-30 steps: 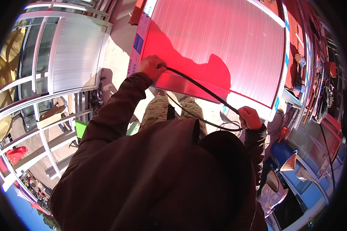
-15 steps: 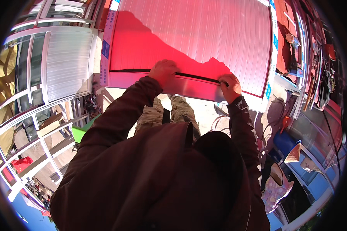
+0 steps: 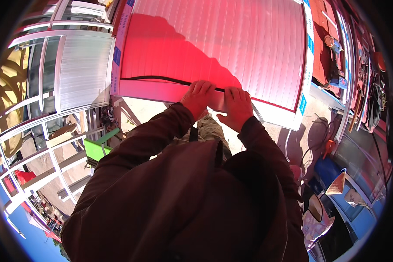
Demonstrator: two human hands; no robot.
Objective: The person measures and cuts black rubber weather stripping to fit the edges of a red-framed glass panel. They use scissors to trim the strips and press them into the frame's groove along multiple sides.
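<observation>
A large panel [image 3: 231, 35] of ribbed pale sheet lies before me, set in a metal frame whose near rail [image 3: 148, 90] runs under my hands. Along the joint between sheet and rail goes a thin black strip, seemingly rubber [image 3: 161, 78]; left of my hands it bows up loose. My left hand [image 3: 199, 98] is bent over the rail with its fingers together, closed on the strip. Close beside it, my right hand [image 3: 237, 107] lays its fingers over the rail and strip, thumb stretched apart. Fingertips are partly hidden. Reddish light and my shadow cover part of the sheet.
White framed panels [image 3: 84, 70] stand at left, near a bright green object [image 3: 96, 149]. At right are a blue container [image 3: 329, 168], an orange tool-like item [image 3: 329, 148], a patterned bag [image 3: 314, 218] and tangled cables [image 3: 374, 107]. Blue-printed tape [image 3: 310, 43] edges the frame.
My hands have drawn together: the left moved slightly right, the right moved left along the rail and its thumb spread out. The strip's loose part now reaches further right.
</observation>
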